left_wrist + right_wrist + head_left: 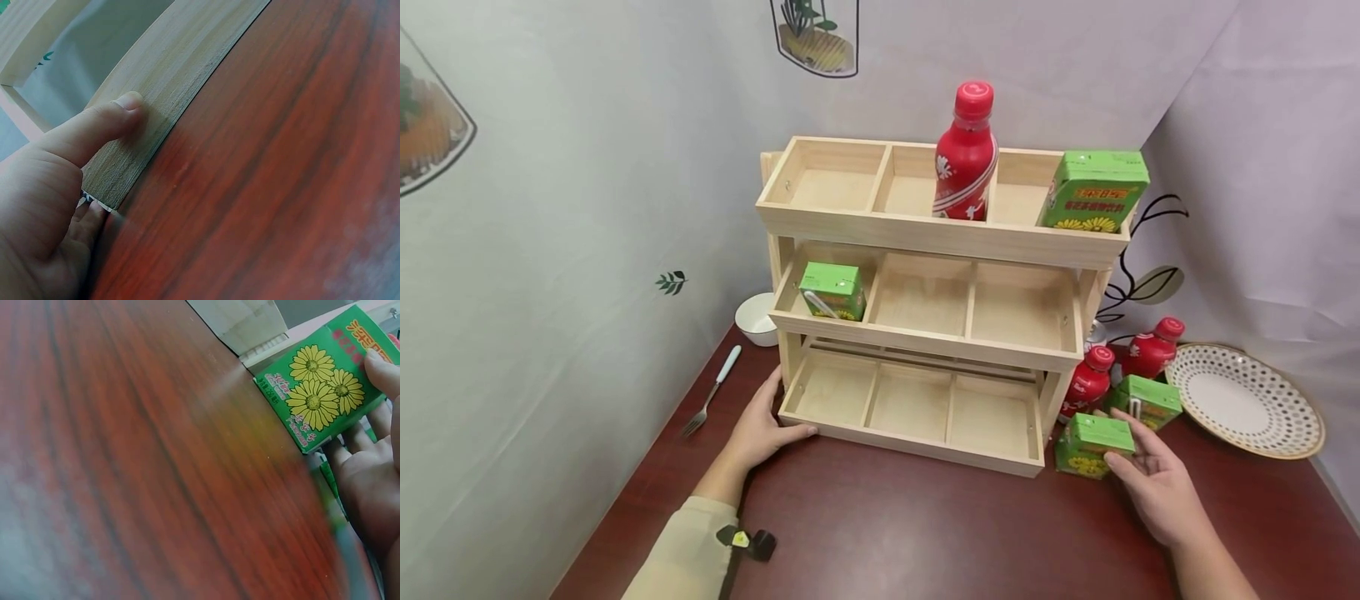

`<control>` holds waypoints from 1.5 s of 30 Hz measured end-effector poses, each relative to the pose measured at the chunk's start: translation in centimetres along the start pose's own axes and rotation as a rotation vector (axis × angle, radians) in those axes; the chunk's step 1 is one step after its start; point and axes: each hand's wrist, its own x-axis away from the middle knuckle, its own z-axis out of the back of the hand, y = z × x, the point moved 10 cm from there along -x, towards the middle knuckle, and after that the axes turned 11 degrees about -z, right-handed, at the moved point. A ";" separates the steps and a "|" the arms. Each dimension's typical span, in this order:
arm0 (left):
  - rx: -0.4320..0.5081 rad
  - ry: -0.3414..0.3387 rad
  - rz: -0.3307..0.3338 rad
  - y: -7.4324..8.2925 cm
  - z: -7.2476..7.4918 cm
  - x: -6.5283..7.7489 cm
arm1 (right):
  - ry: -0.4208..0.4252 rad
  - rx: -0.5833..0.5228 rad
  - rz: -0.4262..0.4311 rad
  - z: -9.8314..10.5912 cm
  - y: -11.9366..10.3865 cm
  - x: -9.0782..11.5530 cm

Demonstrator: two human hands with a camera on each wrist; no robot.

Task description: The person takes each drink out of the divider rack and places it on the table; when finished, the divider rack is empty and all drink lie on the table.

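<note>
A three-tier wooden shelf (917, 454) stands on the table, each tier split into three compartments. At its lower left corner is my left hand (762, 429), the thumb along the front board and the other fingers round the side. My right hand (1157, 483) holds a green drink carton (1093, 446) with yellow flowers between thumb and fingers, beside the shelf's lower right corner. In the right wrist view the carton (322, 381) is upright, close over the table. Another green carton (1144, 400) with a straw stands just behind it.
Red bottles (1086, 383) and a dotted oval plate (1247, 400) are at the right. The top tier bears a red bottle (966, 158) and a large green carton (1097, 192); the middle tier has a small carton (833, 290). Left lie a fork (713, 390) and white bowl (757, 319).
</note>
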 end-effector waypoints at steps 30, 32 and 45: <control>0.027 -0.009 -0.007 0.1 0.0 -0.2 | 0.599 0.711 0.519 -3.0 -10.5 2.3; 0.022 -0.013 -0.005 0.0 -0.1 -0.2 | 0.618 0.722 0.587 -3.8 -11.1 2.8; 0.027 -0.020 0.019 0.0 0.0 0.0 | 0.553 0.656 0.828 -10.0 -15.1 1.8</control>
